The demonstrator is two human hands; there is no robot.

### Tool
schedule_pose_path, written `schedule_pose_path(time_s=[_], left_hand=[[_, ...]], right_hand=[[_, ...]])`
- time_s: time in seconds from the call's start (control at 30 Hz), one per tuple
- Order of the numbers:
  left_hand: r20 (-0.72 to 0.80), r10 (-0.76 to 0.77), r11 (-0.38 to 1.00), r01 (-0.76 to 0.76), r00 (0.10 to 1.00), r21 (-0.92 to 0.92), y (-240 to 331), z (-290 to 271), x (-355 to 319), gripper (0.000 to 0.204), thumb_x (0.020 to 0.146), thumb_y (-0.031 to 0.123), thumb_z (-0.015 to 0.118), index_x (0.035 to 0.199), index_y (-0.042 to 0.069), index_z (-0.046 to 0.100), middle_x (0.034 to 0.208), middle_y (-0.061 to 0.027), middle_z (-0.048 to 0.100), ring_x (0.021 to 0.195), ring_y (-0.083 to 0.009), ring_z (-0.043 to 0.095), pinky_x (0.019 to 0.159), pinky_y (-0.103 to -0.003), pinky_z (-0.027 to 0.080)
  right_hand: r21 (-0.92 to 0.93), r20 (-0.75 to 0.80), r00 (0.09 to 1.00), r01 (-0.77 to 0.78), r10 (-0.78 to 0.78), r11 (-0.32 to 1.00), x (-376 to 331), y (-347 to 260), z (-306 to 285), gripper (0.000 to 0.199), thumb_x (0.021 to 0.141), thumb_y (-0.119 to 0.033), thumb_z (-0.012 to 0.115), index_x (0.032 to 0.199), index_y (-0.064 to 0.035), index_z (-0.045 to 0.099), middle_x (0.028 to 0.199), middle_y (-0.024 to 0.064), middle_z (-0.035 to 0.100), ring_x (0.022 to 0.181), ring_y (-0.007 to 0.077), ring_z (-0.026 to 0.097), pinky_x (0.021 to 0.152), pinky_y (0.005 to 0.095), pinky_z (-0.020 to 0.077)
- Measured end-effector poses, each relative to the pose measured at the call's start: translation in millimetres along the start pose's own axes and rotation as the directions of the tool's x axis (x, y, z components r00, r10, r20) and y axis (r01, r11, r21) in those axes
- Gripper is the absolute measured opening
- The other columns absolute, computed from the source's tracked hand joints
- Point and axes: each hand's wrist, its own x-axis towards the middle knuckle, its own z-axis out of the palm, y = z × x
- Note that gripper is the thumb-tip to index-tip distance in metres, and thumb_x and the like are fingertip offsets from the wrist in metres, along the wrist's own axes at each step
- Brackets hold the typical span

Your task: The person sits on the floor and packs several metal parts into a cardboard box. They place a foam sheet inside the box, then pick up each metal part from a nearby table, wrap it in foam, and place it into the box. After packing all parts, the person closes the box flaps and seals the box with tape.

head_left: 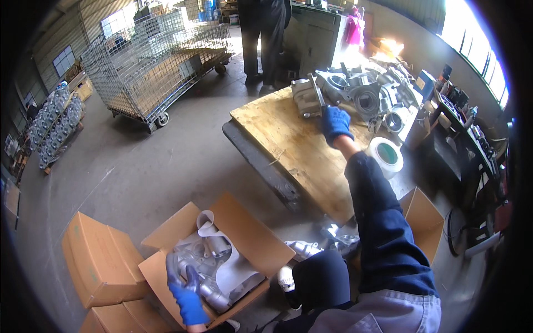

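Observation:
My right hand [336,125], in a blue glove, is stretched far out over the wooden table top [277,130]. Its fingers are closed round the near end of a flat, narrow grey bar [317,91], whose exact kind I cannot make out. The bar stands against a cast metal housing [303,97] at the edge of a heap of grey castings [366,100]. Down at the left, my left hand [189,294], gloved in blue with grey fingers, reaches into an open cardboard box [244,227]. Fingers and thumb are apart, beside metal castings [214,294] and white wrapping sheet [236,272].
A roll of tape [385,157] lies near my right forearm. Closed cardboard boxes [102,261] stand left of the open one; another open box [425,222] is at the right. Beyond are a wire-mesh cart [155,77], a standing person [264,39] and stacked castings [58,125].

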Motion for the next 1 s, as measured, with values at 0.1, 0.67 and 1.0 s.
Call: schedule_pose_path(time_s=[0.1, 0.67, 1.0], left_hand=[[0.035, 0.183, 0.971, -0.186, 0.982, 0.151, 68, 26, 20, 0.077, 0.087, 0.023, 0.073, 0.149, -0.002, 0.034, 0.148, -0.0248, 0.043, 0.134, -0.0335, 0.047, 0.11, -0.043, 0.038], [0.47, -0.171, 0.286, 0.5, 0.866, -0.817, 131, 58, -64, 0.072, 0.085, 0.039, 0.075, 0.141, 0.005, 0.045, 0.138, -0.0194, 0.05, 0.124, -0.0399, 0.053, 0.102, -0.055, 0.047], [0.007, -0.158, 0.574, 0.098, 0.987, -0.813, 124, -83, -139, 0.058, 0.093, 0.032, 0.063, 0.14, 0.004, 0.045, 0.138, -0.014, 0.052, 0.124, -0.0245, 0.053, 0.106, -0.04, 0.045]], right_hand=[[0.124, -0.031, 0.995, 0.096, -0.093, 0.988, -64, -24, -57, 0.023, 0.079, -0.028, 0.063, 0.082, -0.0067, 0.071, 0.081, 0.021, 0.07, 0.077, 0.0375, 0.069, 0.069, 0.0504, 0.0526], [0.901, 0.295, 0.464, 0.156, -0.836, 0.405, -217, -76, -280, 0.039, 0.092, -0.04, 0.068, 0.099, -0.002, 0.073, 0.071, 0.0112, 0.071, 0.057, 0.0177, 0.067, 0.059, 0.0301, 0.055], [0.781, 0.603, 0.551, -0.261, -0.576, 0.568, -279, -127, -122, 0.038, 0.097, -0.033, 0.06, 0.084, 0.0026, 0.068, 0.062, 0.0074, 0.063, 0.052, 0.0185, 0.066, 0.05, 0.0304, 0.0489]])
